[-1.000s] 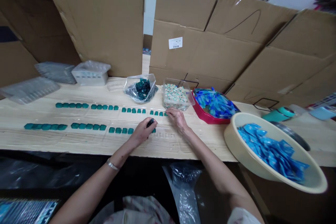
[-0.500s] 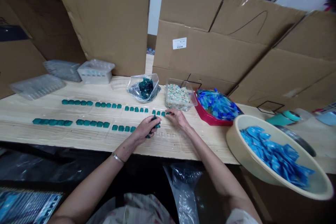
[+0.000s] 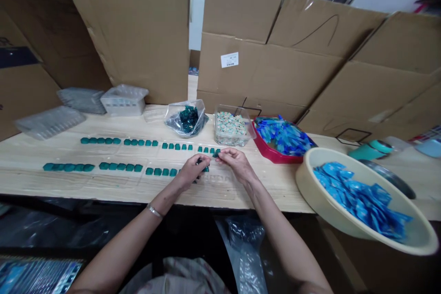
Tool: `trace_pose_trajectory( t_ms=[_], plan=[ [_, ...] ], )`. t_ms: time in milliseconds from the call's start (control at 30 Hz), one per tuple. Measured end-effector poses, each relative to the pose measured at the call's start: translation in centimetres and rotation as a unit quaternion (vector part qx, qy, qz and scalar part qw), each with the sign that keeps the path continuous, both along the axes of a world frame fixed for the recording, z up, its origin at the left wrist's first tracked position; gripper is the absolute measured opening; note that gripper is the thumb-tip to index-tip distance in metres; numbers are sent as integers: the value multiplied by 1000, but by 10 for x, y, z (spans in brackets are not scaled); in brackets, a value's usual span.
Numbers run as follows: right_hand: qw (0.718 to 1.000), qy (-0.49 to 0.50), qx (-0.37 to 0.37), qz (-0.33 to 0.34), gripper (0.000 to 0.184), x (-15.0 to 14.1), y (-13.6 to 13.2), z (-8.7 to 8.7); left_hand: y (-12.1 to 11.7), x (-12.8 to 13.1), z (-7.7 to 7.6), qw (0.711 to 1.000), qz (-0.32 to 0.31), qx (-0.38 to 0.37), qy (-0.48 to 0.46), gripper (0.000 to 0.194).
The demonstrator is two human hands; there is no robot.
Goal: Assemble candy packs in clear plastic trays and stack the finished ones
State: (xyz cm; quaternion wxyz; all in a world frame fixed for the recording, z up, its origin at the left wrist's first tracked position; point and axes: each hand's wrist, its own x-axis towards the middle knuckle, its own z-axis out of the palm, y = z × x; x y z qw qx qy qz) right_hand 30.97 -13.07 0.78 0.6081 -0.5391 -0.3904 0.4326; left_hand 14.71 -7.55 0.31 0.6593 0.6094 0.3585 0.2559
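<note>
Dark green pieces lie in two rows of clear plastic trays along the table; one back-row group (image 3: 177, 146) sits just left of my hands. My left hand (image 3: 192, 170) is closed round several of the same green pieces, partly hidden by its fingers. My right hand (image 3: 236, 161) pinches one green piece (image 3: 216, 153) at the right end of the back row. Below my right hand, a clear tray (image 3: 220, 178) shows its bare slots. An open plastic bag of green pieces (image 3: 189, 119) stands behind my hands.
A clear tub of small pale pieces (image 3: 231, 125), a red tray of blue sticks (image 3: 280, 138) and a cream basin of blue packets (image 3: 361, 202) stand to the right. Clear plastic containers (image 3: 124, 99) are at back left. Cardboard (image 3: 248, 69) walls the table's back.
My right hand has drawn slightly back from the row, and a green piece now shows at its fingertips. My left hand has turned a little. The camera view has shifted slightly.
</note>
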Motion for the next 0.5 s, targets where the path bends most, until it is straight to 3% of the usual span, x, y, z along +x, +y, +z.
trace_pose_trajectory(
  t_ms=[333,500],
  plan=[
    [997,60,-2,46,27,-3,-11,-6,-1,5,3,987,-54,-117,-92,31],
    [988,137,2,71,23,-3,-12,-7,1,2,4,951,-126,-231,-163,29]
  ],
)
